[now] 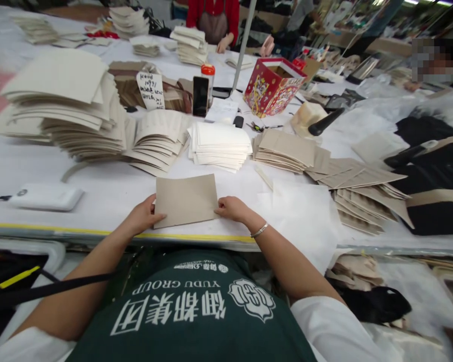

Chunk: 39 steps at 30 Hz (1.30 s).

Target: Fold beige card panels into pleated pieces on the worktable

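Note:
A tan rectangular panel (186,200), like stiff card or leather, is held between my two hands just above the table's front edge. My left hand (145,217) pinches its left side, thumb on the face. On the opposite side my right hand (232,208) grips the right edge with closed fingers. Beyond the panel lies a pile of white sheets (219,146). A fanned stack of cream panels (159,136) sits to its left, and a stack of tan panels (285,148) to its right.
A tall cream stack (64,100) stands at left, behind a white power bank (45,196). A phone (200,95) leans upright near a red patterned box (270,85). More tan pieces (362,186) and black bags (438,196) lie right. Across the table is a person in red (215,22).

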Each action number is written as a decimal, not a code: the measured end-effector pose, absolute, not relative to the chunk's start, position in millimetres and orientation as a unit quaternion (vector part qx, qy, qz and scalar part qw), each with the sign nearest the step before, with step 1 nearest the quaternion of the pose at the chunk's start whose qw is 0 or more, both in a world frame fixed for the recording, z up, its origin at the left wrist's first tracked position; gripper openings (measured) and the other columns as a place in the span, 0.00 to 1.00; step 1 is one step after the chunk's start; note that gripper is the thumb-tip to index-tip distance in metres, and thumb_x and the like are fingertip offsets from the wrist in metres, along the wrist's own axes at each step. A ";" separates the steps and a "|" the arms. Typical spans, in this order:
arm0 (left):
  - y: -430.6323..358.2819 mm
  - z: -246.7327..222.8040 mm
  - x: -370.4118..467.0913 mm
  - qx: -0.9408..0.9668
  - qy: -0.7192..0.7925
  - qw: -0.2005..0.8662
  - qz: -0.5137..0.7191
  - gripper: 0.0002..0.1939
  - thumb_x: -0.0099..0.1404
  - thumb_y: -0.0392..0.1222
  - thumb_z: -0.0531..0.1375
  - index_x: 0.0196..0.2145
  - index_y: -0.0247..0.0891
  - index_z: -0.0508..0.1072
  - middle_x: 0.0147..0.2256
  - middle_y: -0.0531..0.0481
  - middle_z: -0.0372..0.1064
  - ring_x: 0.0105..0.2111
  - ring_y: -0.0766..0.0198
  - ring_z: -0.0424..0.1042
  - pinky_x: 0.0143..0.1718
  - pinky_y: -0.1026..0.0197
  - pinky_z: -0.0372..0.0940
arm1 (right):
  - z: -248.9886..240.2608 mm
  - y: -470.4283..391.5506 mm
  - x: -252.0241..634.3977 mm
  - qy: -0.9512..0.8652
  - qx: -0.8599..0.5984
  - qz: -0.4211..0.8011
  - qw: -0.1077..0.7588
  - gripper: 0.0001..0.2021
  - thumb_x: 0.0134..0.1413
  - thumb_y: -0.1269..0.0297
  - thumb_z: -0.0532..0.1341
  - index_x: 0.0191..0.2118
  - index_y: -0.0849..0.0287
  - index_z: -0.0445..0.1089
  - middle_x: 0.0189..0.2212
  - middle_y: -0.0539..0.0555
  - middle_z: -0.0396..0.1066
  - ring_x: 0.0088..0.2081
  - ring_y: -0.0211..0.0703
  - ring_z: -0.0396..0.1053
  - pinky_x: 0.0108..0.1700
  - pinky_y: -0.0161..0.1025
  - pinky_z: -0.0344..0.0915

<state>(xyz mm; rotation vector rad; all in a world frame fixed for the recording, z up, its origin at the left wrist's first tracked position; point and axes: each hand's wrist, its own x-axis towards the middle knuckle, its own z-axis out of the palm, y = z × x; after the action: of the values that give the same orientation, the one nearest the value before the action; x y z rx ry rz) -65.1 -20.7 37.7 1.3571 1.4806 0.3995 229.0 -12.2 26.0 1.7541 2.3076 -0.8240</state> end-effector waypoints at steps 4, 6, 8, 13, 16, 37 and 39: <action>-20.8 33.1 -67.7 0.575 0.611 0.512 0.182 0.40 0.45 0.45 0.63 0.56 0.36 0.57 0.29 0.49 0.75 0.24 0.58 0.73 0.20 0.61 0.65 | 26.1 -13.6 229.3 0.764 0.581 -0.271 0.072 0.10 0.53 0.62 0.56 0.34 0.61 0.72 0.32 0.54 0.73 0.31 0.40 0.66 0.28 0.34 0.49; -21.4 32.3 -67.8 0.583 0.610 0.505 0.182 0.39 0.46 0.44 0.63 0.56 0.35 0.57 0.29 0.49 0.75 0.23 0.58 0.72 0.19 0.62 0.64 | 25.7 -13.9 229.7 0.763 0.582 -0.271 0.075 0.10 0.53 0.62 0.56 0.34 0.61 0.72 0.32 0.54 0.73 0.31 0.40 0.66 0.27 0.34 0.49; -22.3 32.0 -67.6 0.596 0.610 0.493 0.174 0.39 0.47 0.45 0.62 0.56 0.35 0.56 0.28 0.49 0.74 0.22 0.59 0.71 0.18 0.62 0.63 | 25.4 -14.0 229.8 0.763 0.583 -0.270 0.074 0.10 0.53 0.62 0.56 0.34 0.61 0.72 0.32 0.54 0.73 0.31 0.39 0.66 0.27 0.34 0.49; -24.5 34.0 -66.2 0.648 0.625 0.417 0.128 0.37 0.50 0.47 0.59 0.57 0.36 0.57 0.29 0.51 0.74 0.24 0.59 0.71 0.23 0.61 0.64 | 26.0 -14.5 229.3 0.763 0.584 -0.268 0.070 0.10 0.52 0.62 0.56 0.33 0.61 0.72 0.31 0.54 0.73 0.31 0.39 0.65 0.28 0.33 0.50; -25.7 36.2 -63.3 0.675 0.638 0.359 0.091 0.36 0.52 0.47 0.57 0.58 0.36 0.56 0.30 0.51 0.73 0.27 0.58 0.72 0.28 0.59 0.65 | 26.2 -14.6 229.0 0.764 0.583 -0.267 0.070 0.10 0.52 0.62 0.56 0.33 0.61 0.72 0.31 0.54 0.73 0.31 0.39 0.66 0.28 0.33 0.50; -57.4 3.4 5.3 0.939 0.320 -0.013 0.126 0.17 0.66 0.42 0.52 0.50 0.36 0.68 0.38 0.42 0.68 0.37 0.57 0.66 0.39 0.54 0.65 | 34.2 -11.6 230.5 0.769 0.574 -0.275 0.061 0.11 0.52 0.61 0.57 0.34 0.61 0.73 0.34 0.55 0.74 0.33 0.41 0.68 0.29 0.34 0.52; -56.4 3.0 3.3 0.944 0.310 -0.021 0.106 0.16 0.66 0.43 0.51 0.48 0.37 0.70 0.37 0.43 0.68 0.37 0.57 0.66 0.39 0.54 0.64 | 33.8 -11.7 231.3 0.771 0.572 -0.275 0.059 0.11 0.52 0.61 0.57 0.35 0.61 0.73 0.34 0.55 0.74 0.33 0.41 0.68 0.29 0.34 0.53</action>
<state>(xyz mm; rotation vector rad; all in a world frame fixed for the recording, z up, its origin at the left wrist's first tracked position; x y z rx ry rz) 3.3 -56.4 3.0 3.0079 0.9881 0.3383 231.3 -11.7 33.8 1.7317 2.3349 -0.8341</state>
